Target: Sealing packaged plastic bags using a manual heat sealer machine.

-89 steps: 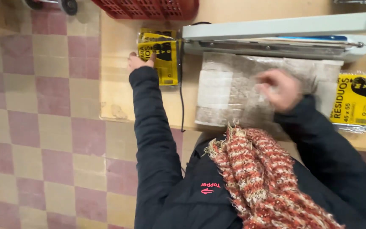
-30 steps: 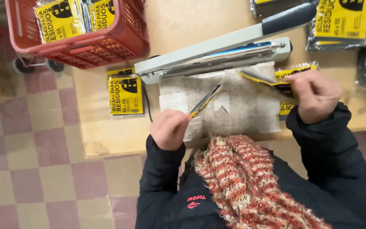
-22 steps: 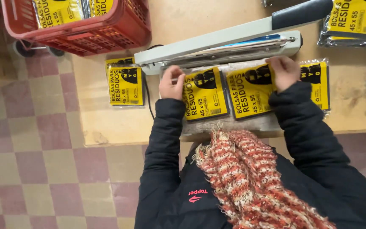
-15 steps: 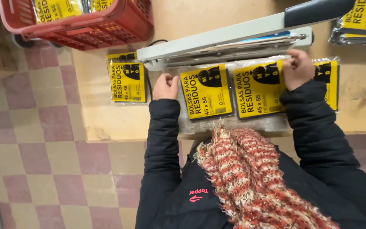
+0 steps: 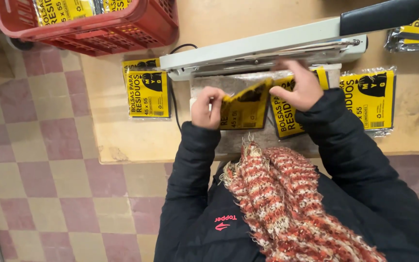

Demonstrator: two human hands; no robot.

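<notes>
Head view: a yellow packet (image 5: 246, 104) is pinched at its left edge by the left hand (image 5: 207, 106) and gripped at its upper right by the right hand (image 5: 300, 87), just below the sealer (image 5: 263, 51); another packet (image 5: 287, 114) lies beneath the right hand.

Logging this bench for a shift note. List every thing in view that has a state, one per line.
Sealer: arm lowered.
Left hand: pinching tilted pack, lifted off the mat.
Right hand: on that pack's top edge.
Second pack: flat on mat.
Right pack: flat, untouched.
Left pack: flat beside sealer.
Basket: holds packs.
</notes>
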